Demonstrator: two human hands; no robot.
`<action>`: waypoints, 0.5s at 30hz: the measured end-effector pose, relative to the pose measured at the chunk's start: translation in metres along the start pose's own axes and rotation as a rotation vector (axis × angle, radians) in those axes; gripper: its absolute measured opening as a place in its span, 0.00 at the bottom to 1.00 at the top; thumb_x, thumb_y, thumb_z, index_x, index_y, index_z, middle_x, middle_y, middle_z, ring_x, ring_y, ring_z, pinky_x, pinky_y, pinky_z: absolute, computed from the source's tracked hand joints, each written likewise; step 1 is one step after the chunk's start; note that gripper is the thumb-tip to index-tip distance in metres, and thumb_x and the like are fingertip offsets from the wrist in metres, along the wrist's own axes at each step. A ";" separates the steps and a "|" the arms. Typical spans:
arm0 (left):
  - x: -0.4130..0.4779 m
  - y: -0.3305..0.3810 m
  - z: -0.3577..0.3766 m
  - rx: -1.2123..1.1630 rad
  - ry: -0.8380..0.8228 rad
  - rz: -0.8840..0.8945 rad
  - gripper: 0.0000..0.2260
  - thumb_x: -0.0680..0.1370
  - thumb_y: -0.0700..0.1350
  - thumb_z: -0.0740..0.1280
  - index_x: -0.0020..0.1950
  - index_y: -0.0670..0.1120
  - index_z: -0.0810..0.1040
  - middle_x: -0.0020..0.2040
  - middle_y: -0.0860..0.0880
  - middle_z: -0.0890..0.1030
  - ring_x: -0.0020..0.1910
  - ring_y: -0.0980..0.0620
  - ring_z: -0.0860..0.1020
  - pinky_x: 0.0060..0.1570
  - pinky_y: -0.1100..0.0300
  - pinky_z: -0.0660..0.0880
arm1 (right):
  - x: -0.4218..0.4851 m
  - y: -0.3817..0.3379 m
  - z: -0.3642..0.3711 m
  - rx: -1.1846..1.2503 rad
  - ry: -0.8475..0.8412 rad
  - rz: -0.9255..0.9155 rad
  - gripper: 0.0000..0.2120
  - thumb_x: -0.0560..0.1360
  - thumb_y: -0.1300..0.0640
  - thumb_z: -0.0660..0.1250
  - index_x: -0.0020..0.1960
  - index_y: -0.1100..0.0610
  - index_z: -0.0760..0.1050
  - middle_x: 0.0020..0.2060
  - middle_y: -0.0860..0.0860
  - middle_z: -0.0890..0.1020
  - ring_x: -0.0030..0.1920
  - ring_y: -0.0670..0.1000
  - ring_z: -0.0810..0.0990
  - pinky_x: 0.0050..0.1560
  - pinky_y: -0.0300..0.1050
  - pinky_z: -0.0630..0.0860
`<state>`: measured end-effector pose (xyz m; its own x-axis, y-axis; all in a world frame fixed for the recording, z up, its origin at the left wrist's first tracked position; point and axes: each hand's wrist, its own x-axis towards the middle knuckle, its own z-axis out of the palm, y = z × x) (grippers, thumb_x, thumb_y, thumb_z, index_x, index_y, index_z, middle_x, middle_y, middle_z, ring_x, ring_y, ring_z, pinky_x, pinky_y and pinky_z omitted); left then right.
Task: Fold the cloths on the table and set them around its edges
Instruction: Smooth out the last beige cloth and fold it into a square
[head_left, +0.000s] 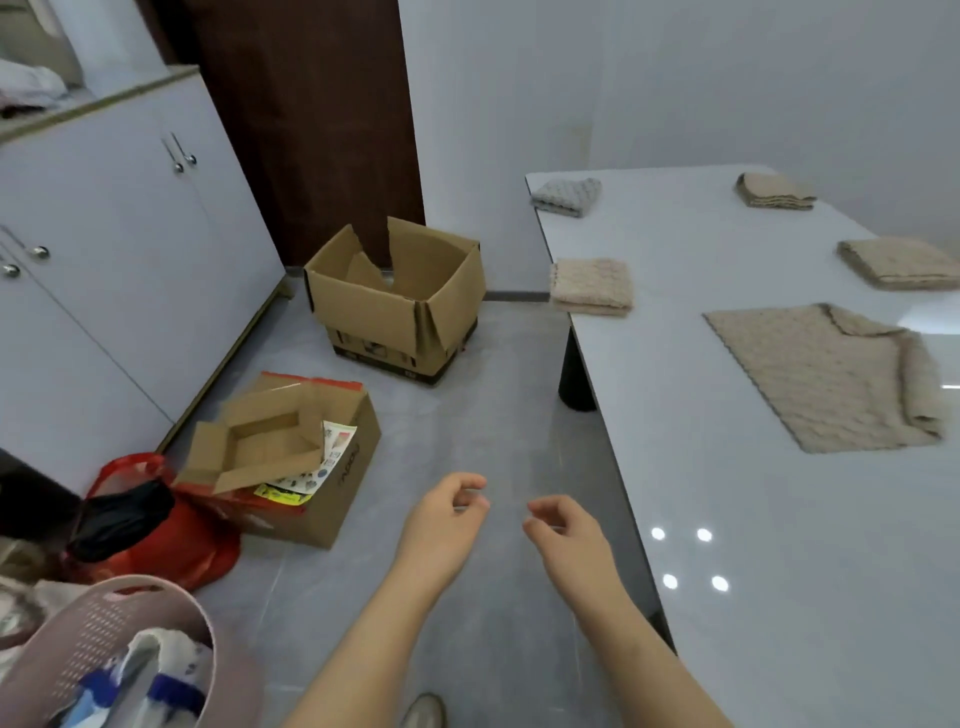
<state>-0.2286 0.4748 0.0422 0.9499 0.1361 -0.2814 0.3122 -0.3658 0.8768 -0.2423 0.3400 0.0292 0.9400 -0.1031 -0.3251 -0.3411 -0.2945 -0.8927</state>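
Note:
The white table (753, 519) fills the right side. A large beige cloth (810, 379) lies spread on it, its right part turned over. Folded cloths sit near the edges: a grey one (567, 196) at the far left corner, a cream one (592, 287) on the left edge, a tan one (775, 191) at the far side and another tan one (896, 262) at the right. My left hand (447, 519) and my right hand (563, 530) hover over the floor, left of the table, fingers loosely curled and holding nothing.
Two open cardboard boxes (397, 296) (296, 457) stand on the grey floor. A red bag (156, 519) and a pink laundry basket (104, 654) sit at the lower left. White cabinets (114, 249) line the left wall. A black table leg (574, 374) is under the table.

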 end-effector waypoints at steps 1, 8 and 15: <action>-0.017 0.001 0.013 -0.011 0.003 -0.002 0.07 0.77 0.39 0.63 0.53 0.49 0.76 0.41 0.54 0.76 0.45 0.52 0.76 0.53 0.59 0.72 | -0.013 0.008 -0.014 -0.012 -0.009 -0.012 0.08 0.75 0.59 0.64 0.52 0.53 0.76 0.46 0.45 0.79 0.44 0.41 0.75 0.39 0.28 0.67; -0.125 0.000 0.083 0.049 0.014 -0.036 0.06 0.77 0.41 0.63 0.49 0.52 0.75 0.44 0.52 0.77 0.45 0.52 0.76 0.51 0.60 0.72 | -0.091 0.052 -0.107 -0.070 -0.036 -0.025 0.07 0.74 0.59 0.64 0.51 0.55 0.76 0.45 0.47 0.80 0.45 0.44 0.77 0.40 0.27 0.69; -0.146 0.019 0.125 0.154 -0.024 0.017 0.07 0.78 0.44 0.62 0.54 0.51 0.76 0.47 0.55 0.77 0.45 0.55 0.75 0.39 0.67 0.70 | -0.107 0.069 -0.163 -0.151 -0.041 -0.032 0.06 0.76 0.58 0.61 0.52 0.52 0.74 0.47 0.45 0.77 0.47 0.44 0.75 0.45 0.36 0.69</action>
<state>-0.3595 0.3330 0.0515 0.9546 0.1075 -0.2776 0.2930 -0.5052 0.8118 -0.3662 0.1760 0.0535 0.9483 -0.0534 -0.3130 -0.3040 -0.4372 -0.8465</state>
